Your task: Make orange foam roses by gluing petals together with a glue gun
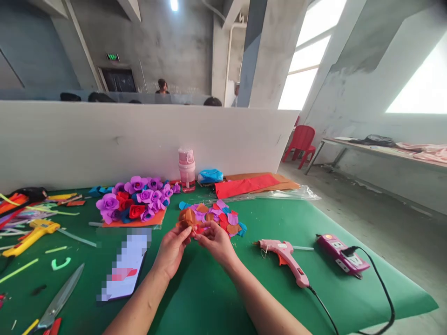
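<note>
Over the middle of the green table, my left hand (171, 251) pinches a brown paper flower (187, 217). My right hand (217, 243) is closed beside it, its fingertips at the flower's lower right; what they pinch is too small to make out. Behind the hands lies a pile of loose purple, red, brown and blue petals (232, 218). Finished purple, red and blue flowers (138, 197) sit bunched on an orange sheet to the left. A pink glue gun (284, 256) rests on its side to the right.
Scissors (63, 298), a phone (127, 265) and a yellow glue gun (31, 236) lie left. A pink bottle (187, 170), blue packet (210, 176) and red paper (246, 185) stand or lie at the back. Right is a purple power strip (342, 255) with a black cable.
</note>
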